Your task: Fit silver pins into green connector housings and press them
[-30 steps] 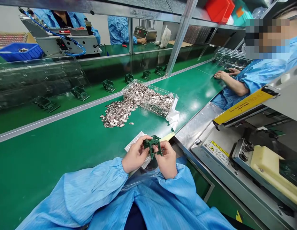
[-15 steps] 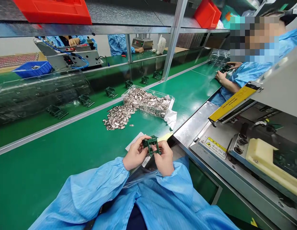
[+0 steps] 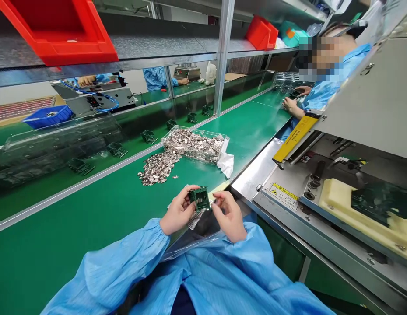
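A small green circuit-board frame (image 3: 199, 199) with a square opening is held up over the front of the bench. My left hand (image 3: 177, 211) grips its left side between thumb and fingers. Close by its right edge, my right hand (image 3: 229, 215) has thumb and forefinger drawn together in a pinch; whatever is between the tips is too small to make out. Beneath the frame lies a pale ribbed strip (image 3: 196, 218), partly covered by the hands. Beyond them, a pile of small silvery metal pieces (image 3: 157, 168) spreads out beside a clear tray (image 3: 223, 153) full of the same pieces.
Several green board frames (image 3: 116, 149) stand in a row behind the metal rail. To the right is a machine with a yellow warning label (image 3: 284, 195) and a cream fixture (image 3: 341, 203). Red bins (image 3: 75, 39) rest on the shelf above. A co-worker in blue (image 3: 317, 94) sits farther right.
My right hand has come off the frame's right side and moved slightly right. The left hand still holds the frame, now turned a little. The camera view has tilted up and shifted.
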Motion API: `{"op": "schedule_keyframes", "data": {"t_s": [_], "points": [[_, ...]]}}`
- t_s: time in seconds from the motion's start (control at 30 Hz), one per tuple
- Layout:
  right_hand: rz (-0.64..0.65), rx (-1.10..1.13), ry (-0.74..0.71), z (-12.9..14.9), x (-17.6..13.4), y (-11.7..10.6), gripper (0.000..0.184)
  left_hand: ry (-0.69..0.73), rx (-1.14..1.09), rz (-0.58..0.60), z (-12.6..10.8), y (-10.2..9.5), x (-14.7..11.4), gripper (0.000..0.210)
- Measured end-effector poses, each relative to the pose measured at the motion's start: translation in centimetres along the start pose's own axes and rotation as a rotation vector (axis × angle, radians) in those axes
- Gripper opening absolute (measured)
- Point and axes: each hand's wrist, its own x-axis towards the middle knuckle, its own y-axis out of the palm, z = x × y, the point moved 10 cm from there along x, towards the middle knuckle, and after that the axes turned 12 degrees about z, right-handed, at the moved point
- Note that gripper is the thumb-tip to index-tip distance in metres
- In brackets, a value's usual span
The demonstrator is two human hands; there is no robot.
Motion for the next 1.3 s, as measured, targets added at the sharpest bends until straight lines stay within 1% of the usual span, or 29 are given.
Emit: {"op": "schedule_keyframes", "data": {"t_s": [0.07,0.1,0.13,0.17,0.27,0.3,0.33,0.37,0.43,0.47,0.5,0.53,0.57,0.6,0.67,0.73,0.77,0.8,0.83,0.87,0.93,0.97,1.0,1.07,1.13,1.2,1.27,1.3], "points": [[0.098,-0.061,-0.102,2.7,-0.8,-1.0,0.050,-0.023,0.056,0.082,-1.4,1.4,0.3,0.039],[0.129,-0.097,-0.146,4.0,-1.3,-1.7,0.060,-0.026,0.084,0.144,-2.2,2.5,0.5,0.039],[0.135,-0.127,-0.175,5.0,-2.0,-2.6,0.065,-0.027,0.100,0.220,-2.9,3.7,0.9,0.040],[0.114,-0.149,-0.185,5.8,-2.7,-3.8,0.066,-0.024,0.098,0.311,-3.6,5.1,1.4,0.041],[-0.003,-0.173,-0.132,6.6,-5.4,-8.8,0.060,-0.019,0.012,0.663,-5.6,10.6,3.5,0.056],[-0.084,-0.176,-0.106,6.6,-6.6,-11.1,0.059,-0.010,-0.001,0.763,-6.4,12.5,4.5,0.063],[-0.211,-0.178,-0.094,6.8,-8.2,-14.0,0.058,0.011,0.015,0.821,-7.3,14.2,5.7,0.067],[-0.389,-0.181,-0.105,7.2,-10.2,-17.2,0.057,0.052,0.059,0.837,-8.4,15.8,7.2,0.069],[-0.835,-0.181,-0.166,8.2,-15.7,-23.7,0.055,0.189,0.192,0.786,-10.9,19.0,10.5,0.064],[-1.046,-0.182,-0.188,8.5,-18.6,-26.2,0.054,0.272,0.258,0.749,-12.2,20.8,12.0,0.061],[-1.214,-0.187,-0.192,8.6,-21.1,-28.1,0.052,0.350,0.309,0.718,-13.4,22.7,13.3,0.059],[-1.327,-0.188,-0.177,8.6,-23.0,-29.5,0.051,0.412,0.342,0.691,-14.3,24.7,14.3,0.060],[-1.387,-0.190,-0.148,8.6,-24.2,-30.6,0.051,0.454,0.358,0.668,-14.9,26.5,15.3,0.062],[-1.406,-0.194,-0.115,8.6,-24.9,-31.4,0.052,0.474,0.361,0.651,-15.3,28.3,16.1,0.067],[-1.387,-0.212,-0.064,8.6,-25.3,-32.5,0.055,0.455,0.338,0.656,-15.2,31.4,17.6,0.075],[-1.316,-0.240,-0.009,8.6,-24.6,-33.2,0.061,0.384,0.289,0.687,-14.4,33.4,18.8,0.080],[-1.277,-0.258,0.011,8.7,-24.0,-33.5,0.063,0.342,0.255,0.688,-14.0,33.7,19.3,0.083],[-1.230,-0.279,0.027,8.7,-23.1,-33.9,0.065,0.306,0.212,0.668,-13.7,33.6,19.8,0.086],[-1.174,-0.305,0.041,8.8,-22.0,-34.3,0.066,0.277,0.164,0.631,-13.4,32.9,20.3,0.088],[-1.108,-0.337,0.058,8.9,-20.7,-34.7,0.068,0.260,0.114,0.588,-13.4,31.9,20.5,0.088],[-0.946,-0.426,0.133,8.9,-17.7,-35.4,0.070,0.244,0.019,0.529,-13.4,29.1,20.5,0.082],[-0.859,-0.483,0.194,8.6,-16.3,-35.7,0.071,0.232,-0.015,0.534,-13.4,27.7,20.1,0.077],[-0.771,-0.541,0.261,8.3,-15.0,-35.9,0.072,0.215,-0.032,0.563,-13.2,26.2,19.5,0.072],[-0.619,-0.634,0.366,7.5,-13.0,-36.1,0.071,0.172,0.000,0.664,-12.3,23.4,17.6,0.063],[-0.522,-0.667,0.398,7.0,-11.8,-36.0,0.069,0.125,0.093,0.742,-10.4,20.3,15.4,0.059],[-0.485,-0.655,0.398,6.7,-11.2,-35.9,0.069,0.064,0.159,0.769,-7.9,17.6,13.6,0.057],[-0.482,-0.662,0.417,6.4,-11.3,-35.7,0.072,-0.011,0.177,0.769,-5.0,15.8,12.5,0.057],[-0.483,-0.685,0.428,6.4,-11.7,-35.5,0.075,-0.042,0.182,0.768,-3.7,15.3,12.2,0.057]]}}
